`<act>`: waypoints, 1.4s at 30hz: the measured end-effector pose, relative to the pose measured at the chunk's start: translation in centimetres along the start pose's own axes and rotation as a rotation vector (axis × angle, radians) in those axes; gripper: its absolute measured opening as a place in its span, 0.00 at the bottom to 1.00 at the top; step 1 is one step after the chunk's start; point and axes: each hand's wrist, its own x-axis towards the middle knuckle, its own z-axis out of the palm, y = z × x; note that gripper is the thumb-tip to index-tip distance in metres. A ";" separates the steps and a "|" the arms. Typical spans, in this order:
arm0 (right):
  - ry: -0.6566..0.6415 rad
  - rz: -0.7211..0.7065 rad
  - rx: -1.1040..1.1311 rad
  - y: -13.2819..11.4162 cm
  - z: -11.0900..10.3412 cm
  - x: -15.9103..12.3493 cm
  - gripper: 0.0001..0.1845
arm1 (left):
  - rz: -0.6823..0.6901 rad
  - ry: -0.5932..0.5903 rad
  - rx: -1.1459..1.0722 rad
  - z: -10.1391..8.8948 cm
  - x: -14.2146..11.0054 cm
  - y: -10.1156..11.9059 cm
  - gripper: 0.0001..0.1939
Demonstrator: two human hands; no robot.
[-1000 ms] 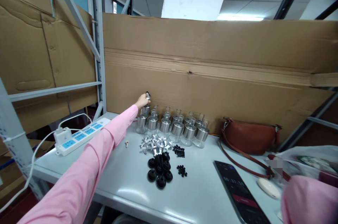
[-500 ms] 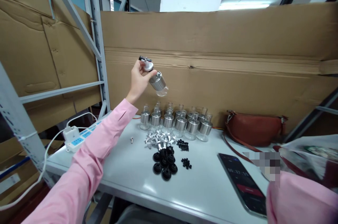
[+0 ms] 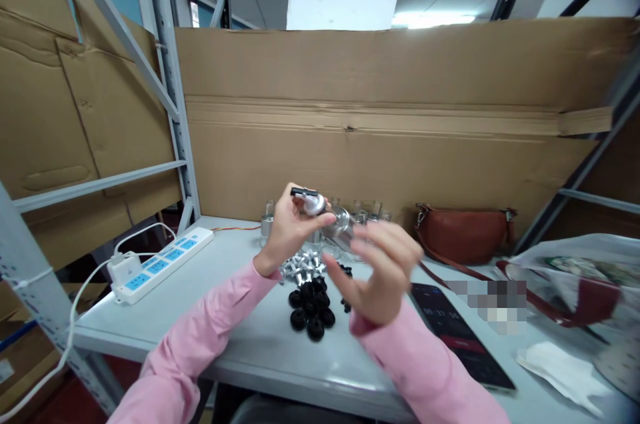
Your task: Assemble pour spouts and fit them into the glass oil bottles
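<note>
My left hand [image 3: 286,229] grips a glass bottle [image 3: 341,224] with a shiny metal sleeve, held tilted above the table. Its silver top carries a black lever-like piece near my left fingers, and the base points toward my right hand. Fingers spread and slightly blurred, my right hand [image 3: 383,271] is close to that base; whether it touches is hard to tell. Below lie a heap of silver fittings [image 3: 303,269], a cluster of black round caps [image 3: 313,309] and small black parts [image 3: 346,305], partly covered by my right hand. More sleeved bottles [image 3: 267,223] stand behind, mostly hidden.
A white power strip [image 3: 163,263] lies on the left of the table [image 3: 250,351]. To the right are a phone [image 3: 463,337] showing a timer, a brown bag [image 3: 465,235] and a white tissue-like piece [image 3: 563,371]. Cardboard [image 3: 400,171] walls off the back.
My left hand lifted the bottle from the back left, then brought it down and right, nearer to me. My right hand has come in from the right edge toward the bottle's base.
</note>
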 end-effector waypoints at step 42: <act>0.287 -0.238 -0.305 7.5 2.3 -1.9 0.10 | 0.743 -0.739 1.425 -0.3 -0.8 -0.7 0.16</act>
